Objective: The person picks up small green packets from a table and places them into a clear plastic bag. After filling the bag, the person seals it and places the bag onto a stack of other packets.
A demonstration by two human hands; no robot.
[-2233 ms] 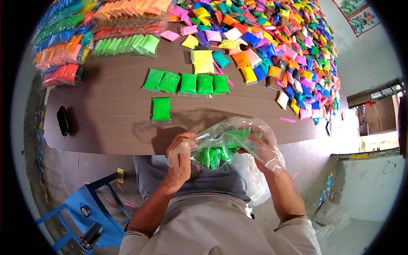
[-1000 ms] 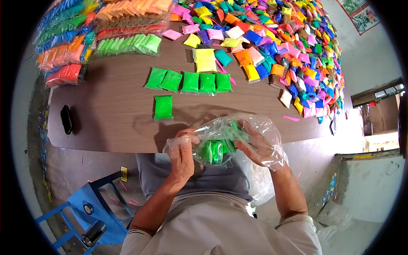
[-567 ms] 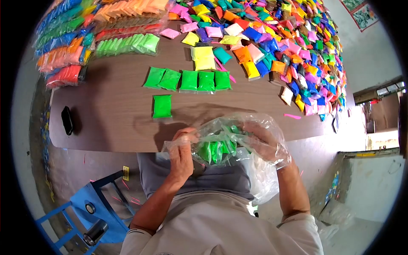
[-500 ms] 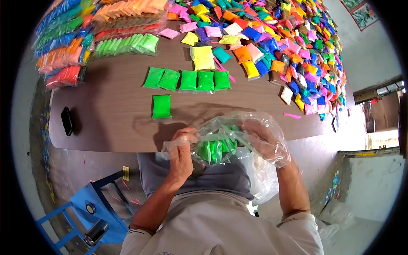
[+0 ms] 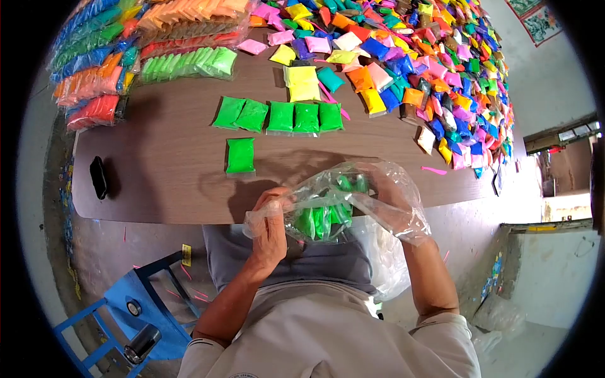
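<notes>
At the table's front edge, a clear plastic bag [image 5: 302,192] is spread between my two hands. My left hand [image 5: 271,220] pinches the bag's left side near its mouth. Reaching inside the bag, my right hand [image 5: 391,189] shows through the film, its fingers closed around green packets [image 5: 351,183]; folds and glare partly hide the grip. Lower in the bag, several more green packets [image 5: 322,222] stand side by side. On the table beyond lie a row of green packets [image 5: 280,118] and a single green packet [image 5: 240,155] closer to me.
Bagged packets [image 5: 189,66] are stacked at the back left. A large heap of loose coloured packets [image 5: 435,82] covers the right side. Yellow packets [image 5: 302,83] lie behind the green row. A black object [image 5: 98,178] rests at left, and a blue stool [image 5: 148,315] stands below.
Inside the bag, my right hand has shifted slightly up, and more of the green packets at its fingers shows. My left hand keeps its hold on the bag, nearly still.
</notes>
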